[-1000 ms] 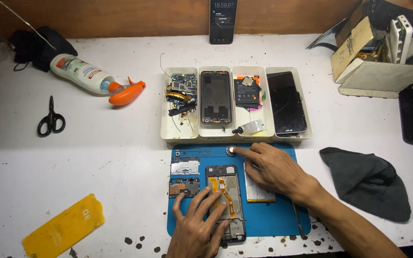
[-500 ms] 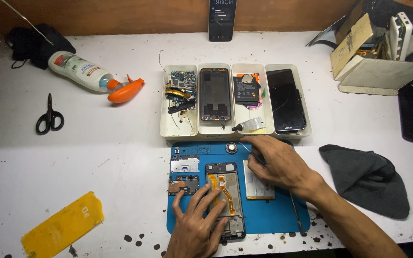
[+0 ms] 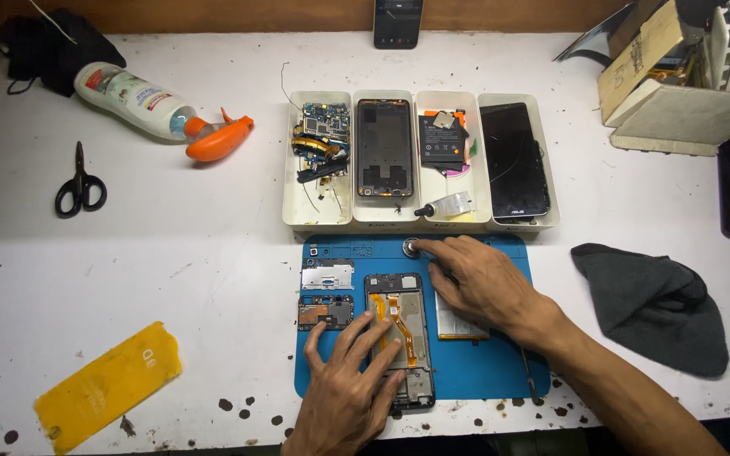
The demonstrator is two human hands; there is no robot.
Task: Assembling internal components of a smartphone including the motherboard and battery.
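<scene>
Blue mat [image 3: 500, 371], one opened phone [image 3: 402, 338] under left hand [image 3: 344, 397] fingers spread; right hand [image 3: 483, 283] forefinger on one round dish [image 3: 411, 247].

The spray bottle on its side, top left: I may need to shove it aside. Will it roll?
The spray bottle has a round body, so it would probably roll. Its orange trigger head sticks out and may stop it turning far. Likely light plastic.

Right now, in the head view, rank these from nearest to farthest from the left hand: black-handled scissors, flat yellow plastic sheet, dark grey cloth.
1. Flat yellow plastic sheet, to the left hand's left.
2. Dark grey cloth, far right.
3. Black-handled scissors, upper left.
</scene>
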